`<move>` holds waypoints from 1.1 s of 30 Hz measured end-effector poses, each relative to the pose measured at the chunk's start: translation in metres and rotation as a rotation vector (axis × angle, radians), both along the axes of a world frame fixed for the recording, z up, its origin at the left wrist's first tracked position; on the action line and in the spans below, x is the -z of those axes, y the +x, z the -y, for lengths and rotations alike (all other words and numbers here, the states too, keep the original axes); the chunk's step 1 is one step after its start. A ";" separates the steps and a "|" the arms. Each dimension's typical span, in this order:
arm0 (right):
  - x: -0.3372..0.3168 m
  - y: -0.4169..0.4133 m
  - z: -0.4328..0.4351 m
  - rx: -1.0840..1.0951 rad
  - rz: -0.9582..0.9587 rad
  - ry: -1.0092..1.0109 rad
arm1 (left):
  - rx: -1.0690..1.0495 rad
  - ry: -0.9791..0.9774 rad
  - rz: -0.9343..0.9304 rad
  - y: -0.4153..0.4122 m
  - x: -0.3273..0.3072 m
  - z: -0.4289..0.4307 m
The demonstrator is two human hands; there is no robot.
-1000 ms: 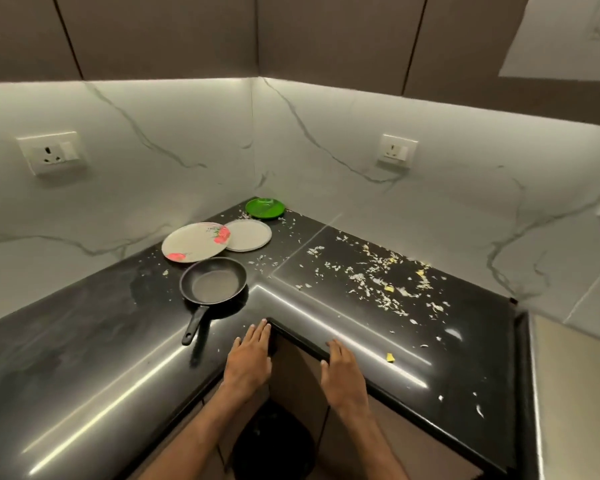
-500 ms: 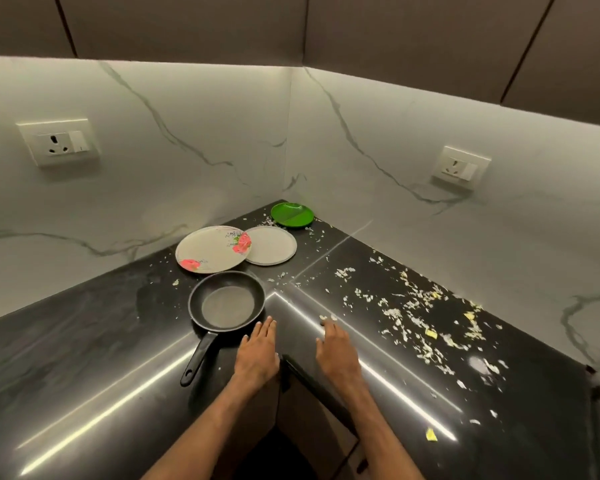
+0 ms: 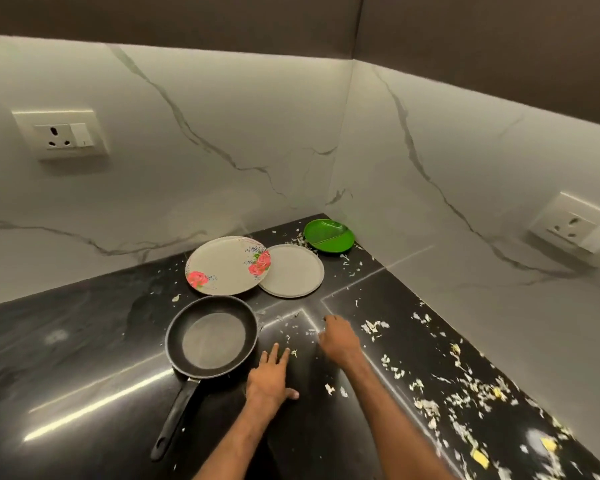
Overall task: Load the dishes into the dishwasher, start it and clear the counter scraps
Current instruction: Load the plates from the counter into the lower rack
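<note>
Both of my hands have slid forward from the counter's front edge, deeper onto the black counter (image 3: 66, 358). My left hand (image 3: 272, 379) lies flat, palm down, fingers straight and slightly spread, holding nothing; it sits just beside the right rim of the frying pan (image 3: 212, 336), whose handle points back toward me. My right hand (image 3: 338, 339) is blurred, fingers bent down toward the counter seam; I cannot tell whether it pinches anything. Between my hands lies a narrow strip with a few flecks. The scraps (image 3: 430, 407) spread thickly to the right, along the wall. Beyond the pan, the floral plate (image 3: 227, 265) overlaps the grey plate (image 3: 291, 270), and the green plate (image 3: 329, 236) sits in the corner where the walls meet. Left of the pan the counter runs bare.
</note>
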State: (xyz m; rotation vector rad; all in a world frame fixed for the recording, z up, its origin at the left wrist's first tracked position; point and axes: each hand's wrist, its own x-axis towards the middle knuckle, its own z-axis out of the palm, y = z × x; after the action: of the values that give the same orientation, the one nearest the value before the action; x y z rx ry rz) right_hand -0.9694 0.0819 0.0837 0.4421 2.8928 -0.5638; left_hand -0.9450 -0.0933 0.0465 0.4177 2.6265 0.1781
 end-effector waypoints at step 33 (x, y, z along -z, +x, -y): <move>0.037 -0.077 -0.069 0.170 0.005 -0.022 | -0.020 -0.129 0.204 -0.024 -0.006 -0.021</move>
State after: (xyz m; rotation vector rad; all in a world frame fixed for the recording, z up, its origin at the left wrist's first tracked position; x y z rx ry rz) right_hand -1.0463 0.1508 0.0463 0.6893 2.8583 -0.6178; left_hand -0.9685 -0.0721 0.0520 0.3112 2.4258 0.0541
